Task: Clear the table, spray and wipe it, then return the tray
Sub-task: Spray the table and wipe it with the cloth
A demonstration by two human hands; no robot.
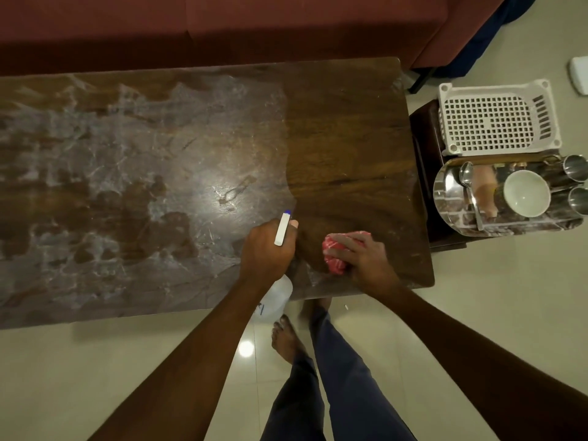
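Note:
A dark wooden table fills the middle; its left two thirds are covered in whitish wet spray film, its right part looks plain. My left hand grips a white spray bottle near the front edge, with the nozzle pointing away over the table. My right hand presses a crumpled red cloth onto the tabletop close to the front right corner. The shiny tray sits on a low stand right of the table, carrying a white bowl, a spoon and steel cups.
A white perforated basket lies behind the tray on the same stand. A maroon sofa runs along the table's far side. My bare foot and legs stand on pale floor tiles at the table's front edge.

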